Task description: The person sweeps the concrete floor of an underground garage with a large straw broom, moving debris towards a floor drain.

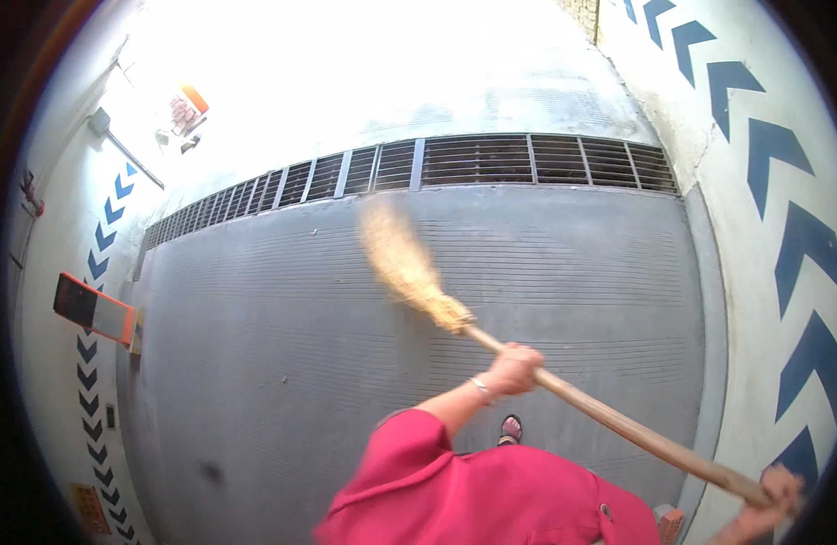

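Observation:
A straw broom [409,263] with a long wooden handle slants across the view, its bristles toward the far middle and slightly smeared by motion. My left hand [514,370], a bracelet on its wrist, is wrapped round the handle a little behind the bristle binding. Down at the lower right, my right hand [780,495] grips the handle close to its rear end. The bristle tips appear just short of a metal drain grate [477,162]; whether they touch the ground I cannot tell.
Grey grooved concrete [255,363] slopes between two white walls painted with dark blue chevrons [804,259]. A black, white and orange barrier box [93,309] stands by the left wall. Stacked bricks [184,116] lie at the far left. A brick-red block [671,524] sits near the lower right.

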Tool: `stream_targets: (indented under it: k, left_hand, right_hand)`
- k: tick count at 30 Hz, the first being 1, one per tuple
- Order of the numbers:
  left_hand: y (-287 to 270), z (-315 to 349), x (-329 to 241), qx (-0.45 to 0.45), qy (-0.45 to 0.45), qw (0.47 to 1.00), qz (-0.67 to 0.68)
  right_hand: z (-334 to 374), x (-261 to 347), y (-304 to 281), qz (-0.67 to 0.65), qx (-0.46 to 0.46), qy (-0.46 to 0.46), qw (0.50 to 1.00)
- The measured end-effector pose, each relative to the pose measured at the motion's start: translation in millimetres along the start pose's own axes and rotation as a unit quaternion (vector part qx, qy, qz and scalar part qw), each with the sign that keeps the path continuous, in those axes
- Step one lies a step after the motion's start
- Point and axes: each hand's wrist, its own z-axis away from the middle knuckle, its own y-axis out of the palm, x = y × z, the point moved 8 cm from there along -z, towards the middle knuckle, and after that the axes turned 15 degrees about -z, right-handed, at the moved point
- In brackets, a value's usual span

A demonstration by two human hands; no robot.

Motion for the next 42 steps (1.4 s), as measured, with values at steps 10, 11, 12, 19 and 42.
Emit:
stream_targets:
  k: [10, 11, 12, 19, 42]
  left_hand:
    - [-50, 149, 226, 0.233, -0.233, 0.935, -0.134]
    - [-53, 134, 222, 0.227, -0.221, 0.94, -0.128]
    - [-57, 115, 214, 0.239, -0.207, 0.942, -0.11]
    - [-97, -46, 207, 0.013, -0.098, 0.995, -0.035]
    - [-565, -45, 251, -0.588, 0.082, 0.804, -0.028]
  right_hand:
    - [-31, -333, 137, -0.231, -0.093, 0.344, 0.905]
    - [-45, -339, 124, -0.24, -0.099, 0.344, 0.902]
    - [-62, -342, 113, -0.244, -0.098, 0.343, 0.902]
    - [-220, -252, 86, -0.091, -0.171, 0.113, 0.974]
    - [-438, -385, 498, -0.27, 0.241, 0.082, 0.929]
